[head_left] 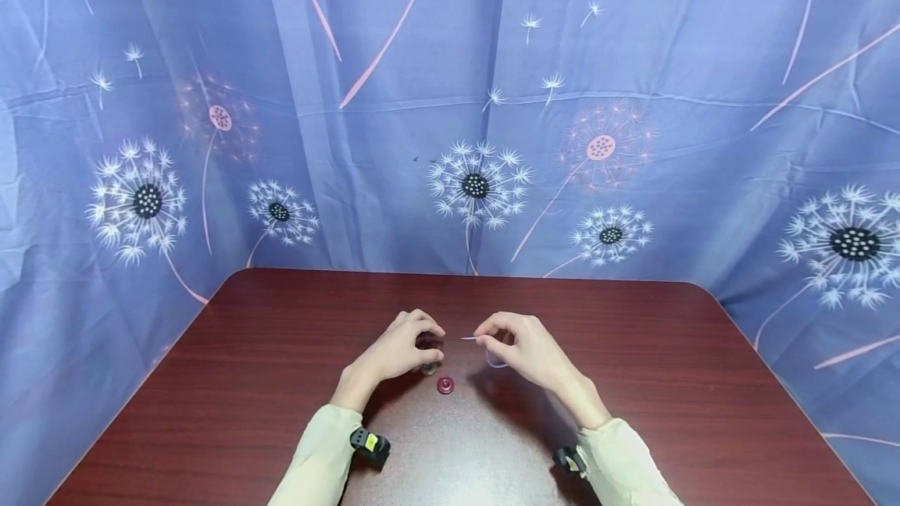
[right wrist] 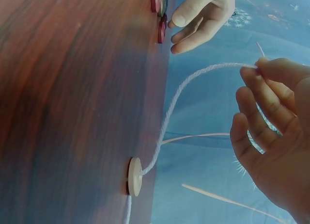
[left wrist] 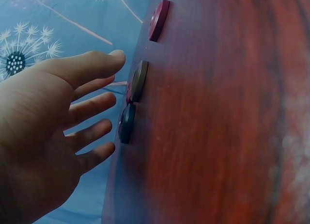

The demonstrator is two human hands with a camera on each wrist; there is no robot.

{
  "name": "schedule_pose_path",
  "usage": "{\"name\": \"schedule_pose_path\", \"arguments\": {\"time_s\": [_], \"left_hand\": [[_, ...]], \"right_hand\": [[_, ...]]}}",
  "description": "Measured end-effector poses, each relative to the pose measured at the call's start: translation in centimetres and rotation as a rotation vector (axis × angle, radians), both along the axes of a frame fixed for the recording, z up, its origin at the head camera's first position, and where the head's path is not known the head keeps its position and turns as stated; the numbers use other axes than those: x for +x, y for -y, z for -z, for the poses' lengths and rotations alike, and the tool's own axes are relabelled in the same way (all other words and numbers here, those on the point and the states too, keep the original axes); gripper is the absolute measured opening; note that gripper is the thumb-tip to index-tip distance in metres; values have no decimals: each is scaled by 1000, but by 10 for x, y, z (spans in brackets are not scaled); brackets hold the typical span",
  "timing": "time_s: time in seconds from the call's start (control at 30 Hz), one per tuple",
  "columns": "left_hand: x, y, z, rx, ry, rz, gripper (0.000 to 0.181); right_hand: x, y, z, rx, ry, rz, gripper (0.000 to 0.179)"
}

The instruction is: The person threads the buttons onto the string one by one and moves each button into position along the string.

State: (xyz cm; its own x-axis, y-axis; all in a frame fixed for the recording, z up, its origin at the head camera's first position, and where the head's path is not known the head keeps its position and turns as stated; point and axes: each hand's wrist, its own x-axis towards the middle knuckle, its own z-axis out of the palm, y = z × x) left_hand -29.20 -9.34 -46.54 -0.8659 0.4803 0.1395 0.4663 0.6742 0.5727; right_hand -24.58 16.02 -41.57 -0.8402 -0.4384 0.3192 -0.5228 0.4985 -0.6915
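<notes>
My right hand (head_left: pixel 530 354) pinches a white cord (right wrist: pixel 180 88) near its end between thumb and index finger. A short tip of the cord sticks out toward the left. In the right wrist view, the cord runs down through a cream button-like disc (right wrist: pixel 135 177) on the table. My left hand (head_left: pixel 399 346) hovers with loosely bent fingers and grips nothing. Close to its fingertips lie an olive disc (left wrist: pixel 139 82), a dark teal disc (left wrist: pixel 127 123) and a partly hidden red disc (left wrist: pixel 129 91). Another dark red disc (head_left: pixel 445 386) lies nearer to me.
The discs rest on a dark red-brown wooden table (head_left: pixel 281 397). A blue curtain (head_left: pixel 394 178) with dandelion prints hangs behind the table and along its sides. Each forearm wears a black camera (head_left: pixel 369 446) at the wrist.
</notes>
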Motion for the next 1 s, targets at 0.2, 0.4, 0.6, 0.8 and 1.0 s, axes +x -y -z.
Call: {"name": "schedule_pose_path", "arguments": {"time_s": [0.2, 0.4, 0.6, 0.8, 1.0], "left_hand": [[0, 0, 0, -11, 11, -15, 33], [-1, 0, 0, -26, 0, -8, 33], [-1, -1, 2, -30, -24, 9, 28], [0, -1, 2, -31, -43, 11, 24], [1, -2, 0, -95, -68, -54, 28]], "right_hand": [[0, 0, 1, -1, -10, -1, 7], [1, 0, 0, -11, 6, 6, 7], [1, 0, -1, -7, -4, -7, 7], [1, 0, 0, -4, 2, -14, 7], [0, 1, 0, 18, 17, 3, 8]]}}
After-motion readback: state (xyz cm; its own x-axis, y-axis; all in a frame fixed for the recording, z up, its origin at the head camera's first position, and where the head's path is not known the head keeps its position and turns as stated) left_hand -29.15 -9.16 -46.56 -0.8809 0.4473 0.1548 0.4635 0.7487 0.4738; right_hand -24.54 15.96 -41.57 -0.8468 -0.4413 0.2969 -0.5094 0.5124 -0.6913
